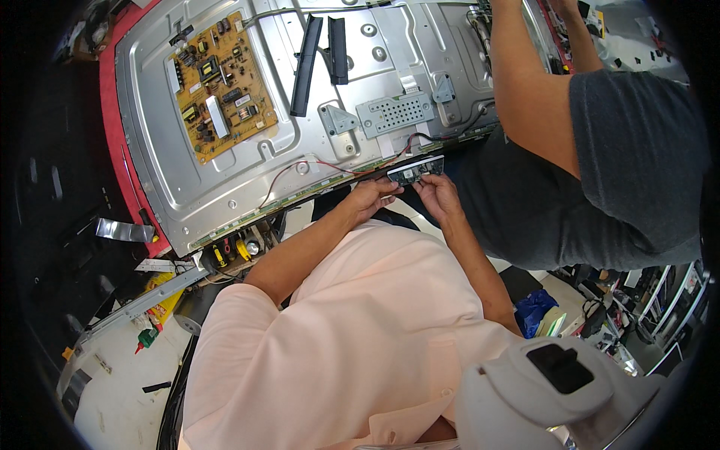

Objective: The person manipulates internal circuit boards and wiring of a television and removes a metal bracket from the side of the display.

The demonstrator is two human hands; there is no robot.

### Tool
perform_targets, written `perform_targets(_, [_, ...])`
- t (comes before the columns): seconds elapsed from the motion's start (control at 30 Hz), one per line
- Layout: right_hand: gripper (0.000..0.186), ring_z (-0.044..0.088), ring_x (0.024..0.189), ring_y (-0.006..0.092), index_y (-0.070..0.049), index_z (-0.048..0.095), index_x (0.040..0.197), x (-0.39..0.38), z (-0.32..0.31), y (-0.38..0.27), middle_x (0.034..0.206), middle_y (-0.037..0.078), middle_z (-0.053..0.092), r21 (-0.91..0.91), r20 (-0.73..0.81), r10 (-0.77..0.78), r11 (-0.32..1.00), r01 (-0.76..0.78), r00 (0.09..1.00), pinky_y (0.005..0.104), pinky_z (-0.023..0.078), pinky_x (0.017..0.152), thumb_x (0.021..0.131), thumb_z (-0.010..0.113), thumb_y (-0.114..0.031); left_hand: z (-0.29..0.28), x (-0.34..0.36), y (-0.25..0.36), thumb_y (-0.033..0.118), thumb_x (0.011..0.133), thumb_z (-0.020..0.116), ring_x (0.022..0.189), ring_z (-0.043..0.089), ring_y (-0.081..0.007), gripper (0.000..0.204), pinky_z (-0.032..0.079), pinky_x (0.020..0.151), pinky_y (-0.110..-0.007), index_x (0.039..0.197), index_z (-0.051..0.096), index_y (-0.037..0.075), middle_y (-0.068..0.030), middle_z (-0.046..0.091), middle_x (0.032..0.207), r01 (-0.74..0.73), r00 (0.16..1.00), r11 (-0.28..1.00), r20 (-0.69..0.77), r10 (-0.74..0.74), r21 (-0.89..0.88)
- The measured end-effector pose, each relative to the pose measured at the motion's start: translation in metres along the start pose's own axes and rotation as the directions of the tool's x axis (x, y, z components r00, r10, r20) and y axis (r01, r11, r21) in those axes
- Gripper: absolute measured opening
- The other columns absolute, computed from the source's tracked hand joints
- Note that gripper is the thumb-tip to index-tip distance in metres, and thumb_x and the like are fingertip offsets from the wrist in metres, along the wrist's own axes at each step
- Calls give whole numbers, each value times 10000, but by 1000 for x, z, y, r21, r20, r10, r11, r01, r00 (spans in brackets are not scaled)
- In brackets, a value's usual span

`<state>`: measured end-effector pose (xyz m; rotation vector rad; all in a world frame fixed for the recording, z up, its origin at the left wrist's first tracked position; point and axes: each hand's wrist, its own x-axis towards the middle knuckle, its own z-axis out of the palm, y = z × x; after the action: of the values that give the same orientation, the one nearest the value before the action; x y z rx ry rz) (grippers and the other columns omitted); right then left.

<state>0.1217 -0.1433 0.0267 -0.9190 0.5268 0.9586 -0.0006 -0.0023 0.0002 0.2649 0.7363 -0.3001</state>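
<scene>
Between my two hands, at the near edge of a large silver metal panel (289, 165), is a small dark circuit board (415, 172) with a pale strip along its far edge. My left hand (369, 201) pinches its left end with thumb and fingers. My right hand (439, 196) has closed its fingers on the lower right side of the board. A thin red wire (330, 165) runs across the panel's near edge toward the board; where it ends I cannot make out. Just beyond the board sits a perforated metal cover (395, 115) fixed to the panel.
A tan power board (223, 86) is mounted on the panel's left, with two black strips (306, 67) lying beside it. Another person's arm (531, 90) reaches over the panel at right. Screwdrivers (220, 255) stand under the near edge. A white table (120, 405) is at lower left.
</scene>
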Motion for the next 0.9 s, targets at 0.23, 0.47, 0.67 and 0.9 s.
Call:
perform_targets(0.23, [430, 527, 1039, 233, -76, 453, 1151, -2, -1, -2, 1084, 93, 543, -15, 32, -26, 1000, 26, 999, 443, 406, 962, 752, 484, 82, 10, -4, 4, 133, 872, 557, 944, 594, -202, 178, 463, 767, -282, 1023, 542, 40, -85, 610, 983, 26, 999, 993, 31, -23, -114])
perform_targets(0.47, [378, 519, 1036, 231, -83, 469, 1145, -2, 0, 0, 1087, 81, 539, -49, 24, -21, 999, 22, 999, 427, 417, 941, 791, 534, 33, 2, 5, 3, 190, 912, 465, 938, 598, -234, 218, 473, 791, -303, 1009, 545, 12, -129, 618, 980, 43, 997, 988, 65, -34, -150])
perform_targets(0.67, [331, 520, 1029, 217, -72, 479, 1142, -5, 6, -2, 1102, 87, 536, -112, 27, -24, 993, 27, 999, 390, 436, 910, 828, 569, -23, 3, 5, 2, 203, 914, 460, 934, 599, -236, 242, 472, 791, -308, 998, 554, -3, -145, 623, 964, 52, 998, 985, 46, -45, -165])
perform_targets(0.9, [316, 521, 1021, 211, -86, 487, 1134, -4, 4, -1, 1105, 78, 538, -139, 35, -23, 990, 28, 999, 373, 443, 883, 836, 587, -55, 5, 3, 3, 225, 917, 463, 930, 597, -231, 264, 469, 781, -310, 1033, 551, 5, -128, 628, 944, 56, 998, 986, 28, -52, -159])
